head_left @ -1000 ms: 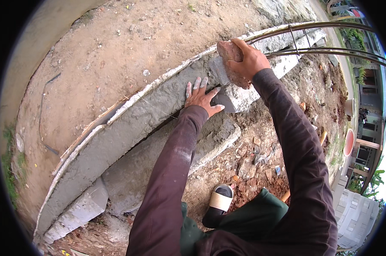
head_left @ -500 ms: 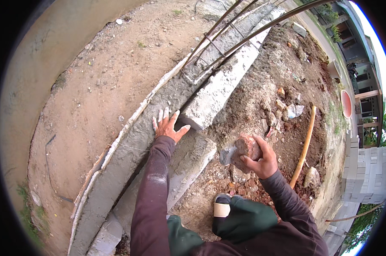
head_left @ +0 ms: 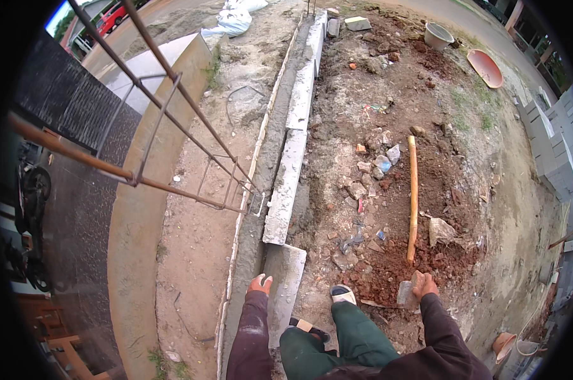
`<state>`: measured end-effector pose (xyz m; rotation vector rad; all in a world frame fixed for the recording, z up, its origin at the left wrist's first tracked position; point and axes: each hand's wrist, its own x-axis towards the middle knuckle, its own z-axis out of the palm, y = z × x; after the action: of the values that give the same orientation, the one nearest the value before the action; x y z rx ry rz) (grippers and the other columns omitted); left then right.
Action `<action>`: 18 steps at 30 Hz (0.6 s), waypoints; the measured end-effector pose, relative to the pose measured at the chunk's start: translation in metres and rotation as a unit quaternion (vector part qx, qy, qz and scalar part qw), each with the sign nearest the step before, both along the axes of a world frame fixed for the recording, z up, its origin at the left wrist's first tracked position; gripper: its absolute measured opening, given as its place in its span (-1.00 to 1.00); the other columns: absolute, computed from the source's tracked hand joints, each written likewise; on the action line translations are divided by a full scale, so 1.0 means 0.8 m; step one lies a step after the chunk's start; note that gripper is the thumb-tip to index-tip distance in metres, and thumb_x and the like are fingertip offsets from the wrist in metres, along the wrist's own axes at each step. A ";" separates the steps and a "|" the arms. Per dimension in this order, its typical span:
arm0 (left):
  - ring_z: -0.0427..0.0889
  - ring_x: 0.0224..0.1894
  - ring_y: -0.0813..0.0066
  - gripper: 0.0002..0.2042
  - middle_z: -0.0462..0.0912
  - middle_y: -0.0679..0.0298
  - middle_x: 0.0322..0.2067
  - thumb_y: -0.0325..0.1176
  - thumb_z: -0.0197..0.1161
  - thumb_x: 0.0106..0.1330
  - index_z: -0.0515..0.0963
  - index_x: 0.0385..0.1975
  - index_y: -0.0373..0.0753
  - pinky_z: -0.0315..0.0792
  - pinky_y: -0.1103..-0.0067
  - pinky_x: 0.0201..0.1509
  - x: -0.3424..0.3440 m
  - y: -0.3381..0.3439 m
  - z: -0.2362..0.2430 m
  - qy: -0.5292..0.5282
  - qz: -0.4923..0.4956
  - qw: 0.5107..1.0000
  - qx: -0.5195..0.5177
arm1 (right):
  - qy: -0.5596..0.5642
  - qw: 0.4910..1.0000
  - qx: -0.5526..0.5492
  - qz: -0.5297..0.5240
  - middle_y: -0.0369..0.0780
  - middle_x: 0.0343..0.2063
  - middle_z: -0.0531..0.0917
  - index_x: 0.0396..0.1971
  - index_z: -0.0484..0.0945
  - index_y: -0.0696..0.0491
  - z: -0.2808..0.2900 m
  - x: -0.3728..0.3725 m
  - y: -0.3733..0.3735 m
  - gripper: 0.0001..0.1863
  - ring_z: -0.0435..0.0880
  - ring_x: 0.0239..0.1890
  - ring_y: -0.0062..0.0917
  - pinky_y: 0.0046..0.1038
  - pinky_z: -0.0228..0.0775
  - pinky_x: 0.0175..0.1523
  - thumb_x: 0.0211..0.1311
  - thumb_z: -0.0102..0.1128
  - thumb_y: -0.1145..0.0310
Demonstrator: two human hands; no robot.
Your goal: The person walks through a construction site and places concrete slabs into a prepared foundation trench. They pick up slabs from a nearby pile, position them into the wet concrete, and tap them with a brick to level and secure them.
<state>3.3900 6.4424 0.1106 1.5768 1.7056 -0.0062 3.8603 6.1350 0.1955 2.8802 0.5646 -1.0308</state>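
Stone [head_left: 405, 294] in right hand [head_left: 428, 285] is well clear of block [head_left: 288, 273] edge.

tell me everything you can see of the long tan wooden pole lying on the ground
The long tan wooden pole is slim, roundish and gently bent, with a smooth-looking surface and darker marks. It lies on rough reddish-brown soil, pointing almost straight away from the person, right of scattered rubble. Its near end meets loose soil; whether it continues underneath can't be told. The person's bare right hand is near that end, not touching it.
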 end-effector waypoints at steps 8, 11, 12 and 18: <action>0.48 -0.12 0.15 -0.50 0.52 0.00 -0.23 0.02 0.14 -0.01 0.48 -0.18 -0.26 0.33 0.43 -0.03 -0.017 -0.075 0.273 0.099 -0.026 0.993 -0.052 | 0.031 0.982 -0.028 -0.185 0.00 -0.24 0.52 -0.11 0.24 0.02 0.218 0.026 -0.105 -0.31 0.49 -0.16 -0.13 -0.29 0.31 -0.06 -0.37 0.31 0.20; 0.49 -0.11 0.17 -0.49 0.51 0.00 -0.21 0.01 0.13 0.01 0.47 -0.18 -0.31 0.33 0.43 -0.03 -0.022 -0.080 0.314 0.082 0.013 0.995 -0.058 | 0.028 0.979 -0.053 -0.197 0.03 -0.25 0.51 -0.13 0.26 0.05 0.261 0.052 -0.102 -0.37 0.48 -0.15 -0.11 -0.28 0.31 -0.05 -0.32 0.25 0.22; 0.48 -0.11 0.17 -0.49 0.51 0.00 -0.20 0.01 0.13 0.02 0.47 -0.17 -0.31 0.33 0.44 -0.03 -0.016 -0.075 0.321 0.087 0.024 0.994 -0.065 | 0.019 0.982 -0.036 -0.183 0.04 -0.25 0.51 -0.13 0.26 0.06 0.251 0.062 -0.112 -0.39 0.47 -0.14 -0.11 -0.28 0.30 -0.05 -0.30 0.24 0.23; 0.49 -0.12 0.14 -0.51 0.52 -0.02 -0.24 0.05 0.09 0.05 0.49 -0.19 -0.23 0.32 0.43 -0.05 -0.003 -0.087 0.360 0.157 0.045 0.979 -0.120 | -0.027 0.974 0.045 -0.220 -0.04 -0.20 0.50 -0.11 0.27 -0.01 0.295 0.150 0.022 -0.32 0.45 -0.11 -0.16 -0.30 0.28 -0.01 -0.38 0.31 0.22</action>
<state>3.3875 6.3725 0.3984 1.3699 1.9345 -0.4200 3.9803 6.1529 0.4317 3.1829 -0.0403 -0.9795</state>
